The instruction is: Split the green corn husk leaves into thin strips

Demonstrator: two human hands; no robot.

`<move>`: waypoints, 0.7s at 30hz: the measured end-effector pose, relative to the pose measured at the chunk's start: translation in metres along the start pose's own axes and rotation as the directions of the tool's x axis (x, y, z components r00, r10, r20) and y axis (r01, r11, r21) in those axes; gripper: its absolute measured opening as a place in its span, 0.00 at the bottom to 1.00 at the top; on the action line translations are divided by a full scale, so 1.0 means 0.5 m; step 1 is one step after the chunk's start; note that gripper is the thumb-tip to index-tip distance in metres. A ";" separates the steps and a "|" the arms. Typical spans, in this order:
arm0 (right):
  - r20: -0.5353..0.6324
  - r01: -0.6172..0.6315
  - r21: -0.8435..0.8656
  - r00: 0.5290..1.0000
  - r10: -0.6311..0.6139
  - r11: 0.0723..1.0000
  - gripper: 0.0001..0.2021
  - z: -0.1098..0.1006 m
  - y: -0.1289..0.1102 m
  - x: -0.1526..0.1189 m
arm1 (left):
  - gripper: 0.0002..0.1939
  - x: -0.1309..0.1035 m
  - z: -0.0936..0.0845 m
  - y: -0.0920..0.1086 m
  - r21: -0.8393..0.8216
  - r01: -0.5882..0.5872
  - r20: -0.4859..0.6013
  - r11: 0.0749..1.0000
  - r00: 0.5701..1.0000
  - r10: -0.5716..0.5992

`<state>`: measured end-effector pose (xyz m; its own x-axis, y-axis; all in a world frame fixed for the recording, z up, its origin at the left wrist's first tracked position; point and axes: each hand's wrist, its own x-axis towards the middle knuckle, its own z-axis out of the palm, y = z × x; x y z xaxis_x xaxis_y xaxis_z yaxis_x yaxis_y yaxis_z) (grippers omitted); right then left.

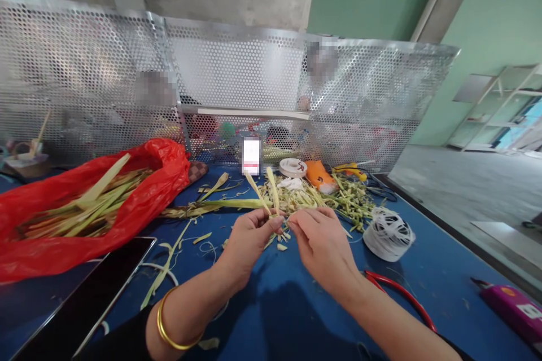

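Pale dried leaf strips (pixel 274 190) stand up from between the thumb and fingers of my left hand (pixel 253 240), in the middle of the view. My right hand (pixel 320 241) is close beside it, its thumb and fingertips pinched together near the base of the strips; what they hold is too small to make out. Beyond both hands lies a heap of yellow-green plant pieces (pixel 355 198). A red plastic bag (pixel 163 166) on the left lies open with long leaves (pixel 99 197) inside.
On the blue table (pixel 292 316) are a roll of white cord (pixel 388 235), red-handled pliers (pixel 406 291), a purple box (pixel 512 307), a tape roll (pixel 293 167), an orange packet (pixel 320 176) and a dark tablet (pixel 93 293). A perforated metal screen (pixel 241 67) runs behind.
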<state>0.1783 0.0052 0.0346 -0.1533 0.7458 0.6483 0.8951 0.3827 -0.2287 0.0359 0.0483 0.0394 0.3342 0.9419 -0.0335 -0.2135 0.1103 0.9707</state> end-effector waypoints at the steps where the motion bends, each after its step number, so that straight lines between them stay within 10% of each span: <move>1: 0.013 -0.001 0.002 1.000 0.001 1.000 0.11 -0.004 0.002 0.001 | 0.09 0.001 -0.001 0.003 0.014 0.000 -0.008 1.000 1.000 0.000; 14: 0.096 -0.122 0.075 0.989 0.115 0.990 0.09 -0.003 0.015 0.001 | 0.15 0.012 -0.019 0.008 0.038 0.133 0.103 0.990 0.985 -0.136; 21: 0.177 -0.073 0.103 0.983 0.054 0.992 0.10 -0.010 0.009 0.004 | 0.14 0.016 -0.018 -0.004 0.217 0.009 0.009 0.976 1.000 -0.011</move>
<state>0.1841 0.0057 0.0386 -0.1766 0.8503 0.4958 0.8561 0.3813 -0.3489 0.0309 0.0582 0.0353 0.3448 0.9377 -0.0421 -0.0061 0.0471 0.9989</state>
